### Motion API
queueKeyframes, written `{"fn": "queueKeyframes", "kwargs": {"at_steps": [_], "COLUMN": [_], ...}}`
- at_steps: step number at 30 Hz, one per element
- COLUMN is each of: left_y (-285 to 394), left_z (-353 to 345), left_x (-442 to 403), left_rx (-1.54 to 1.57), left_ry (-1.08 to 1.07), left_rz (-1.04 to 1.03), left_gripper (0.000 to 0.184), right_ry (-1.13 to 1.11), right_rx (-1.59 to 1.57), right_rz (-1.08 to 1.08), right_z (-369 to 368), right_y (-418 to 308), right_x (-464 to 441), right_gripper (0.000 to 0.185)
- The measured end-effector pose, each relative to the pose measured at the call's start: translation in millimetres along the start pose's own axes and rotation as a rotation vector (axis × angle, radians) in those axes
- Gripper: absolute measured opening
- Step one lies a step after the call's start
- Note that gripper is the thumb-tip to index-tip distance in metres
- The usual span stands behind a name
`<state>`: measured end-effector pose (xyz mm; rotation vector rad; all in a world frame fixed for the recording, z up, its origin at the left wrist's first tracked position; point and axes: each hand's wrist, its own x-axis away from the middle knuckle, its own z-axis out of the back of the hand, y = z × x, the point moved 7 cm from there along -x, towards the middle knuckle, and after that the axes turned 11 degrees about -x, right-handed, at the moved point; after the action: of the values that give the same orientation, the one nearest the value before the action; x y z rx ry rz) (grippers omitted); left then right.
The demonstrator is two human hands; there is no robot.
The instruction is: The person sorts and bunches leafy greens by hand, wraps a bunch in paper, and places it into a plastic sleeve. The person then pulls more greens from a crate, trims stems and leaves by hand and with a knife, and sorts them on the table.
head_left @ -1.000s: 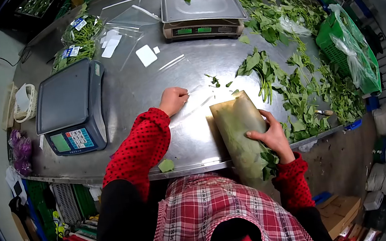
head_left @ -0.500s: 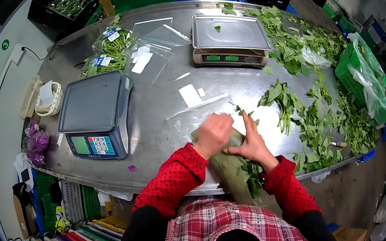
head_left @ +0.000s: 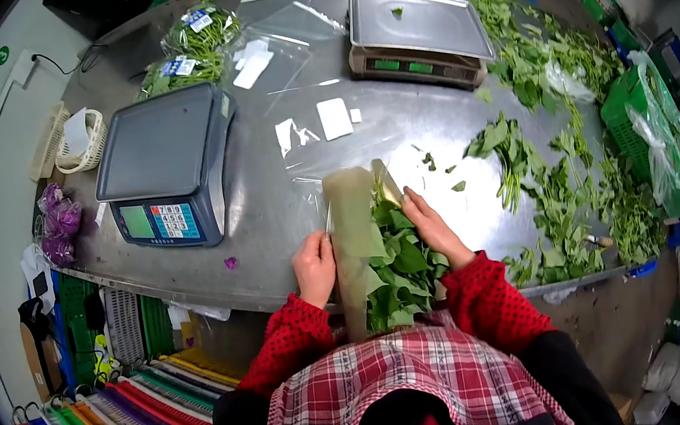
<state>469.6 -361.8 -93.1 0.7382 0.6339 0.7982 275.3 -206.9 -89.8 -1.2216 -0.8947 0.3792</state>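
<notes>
An olive-tan wrapping sheet (head_left: 349,211) stands partly folded around a bunch of leafy greens (head_left: 402,265) at the table's front edge, against my apron. My left hand (head_left: 316,268) is closed at the sheet's left edge, where a clear plastic bag (head_left: 314,203) also shows; which layer it pinches is hard to tell. On the other side, my right hand (head_left: 440,231) grips the sheet's right flap, its fingers pointing up along it. Leaves spill out through the opening between the two edges. Several loose leaf scraps (head_left: 428,161) lie just beyond my right hand.
A blue-grey scale (head_left: 164,163) stands at left, another scale (head_left: 418,27) at the back. Loose greens (head_left: 569,206) spread along the right side beside a green crate (head_left: 642,135). Bagged greens (head_left: 198,37) and white labels (head_left: 335,118) lie farther back.
My left hand has moved from atop the sheet to its left edge. The wrap has turned upright and opened, showing more leaves. White paper scraps now lie left of the labels.
</notes>
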Motion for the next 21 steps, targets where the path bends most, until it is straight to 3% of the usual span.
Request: {"fn": "queueKeyframes", "kwargs": {"at_steps": [1,3,4,5,7,8,10,11,13,14,17,21], "left_y": [-7,1,14,12,20,22,32,39,59,56,57,58], "left_z": [3,16,19,21,12,8,-11,-10,-11,-13,5,14], "left_x": [6,13,17,17,19,16,-12,-21,-27,-20,2,10], "left_rx": [-0.005,-0.076,-0.126,-0.126,-0.368,-0.364,-0.621,-0.617,-0.514,-0.587,-0.599,-0.544], "left_ry": [-0.015,0.069,0.049,0.048,-0.062,-0.066,-0.324,-0.322,-0.358,-0.371,-0.476,-0.359], "left_rz": [0.009,-0.223,-0.482,-0.484,-0.588,-0.591,-0.384,-0.387,-0.599,-0.705,-0.835,-0.911], "left_gripper": [0.007,0.009,0.019,0.019,0.043,0.043,0.064,0.064,0.074,0.073,0.074,0.072], "right_ry": [-0.047,-0.071,-0.107,-0.142,-0.140,-0.124,-0.108,-0.104,-0.091,-0.092,-0.173,-0.143], "right_rx": [0.004,-0.034,-0.054,-0.074,-0.052,0.095,0.440,0.443,0.824,0.884,0.985,1.104], "right_rz": [0.044,-0.015,-0.033,-0.046,-0.044,0.006,0.029,0.030,0.473,0.589,0.601,0.624], "right_z": [-2,4,7,12,20,23,20,21,11,7,-5,-11], "right_y": [-2,1,4,7,10,8,-12,-5,-12,-13,4,12], "right_x": [7,31,42,50,53,52,49,47,50,62,106,106], "right_gripper": [0.072,0.063,0.060,0.057,0.052,0.050,0.049,0.049,0.058,0.066,0.056,0.050]}}
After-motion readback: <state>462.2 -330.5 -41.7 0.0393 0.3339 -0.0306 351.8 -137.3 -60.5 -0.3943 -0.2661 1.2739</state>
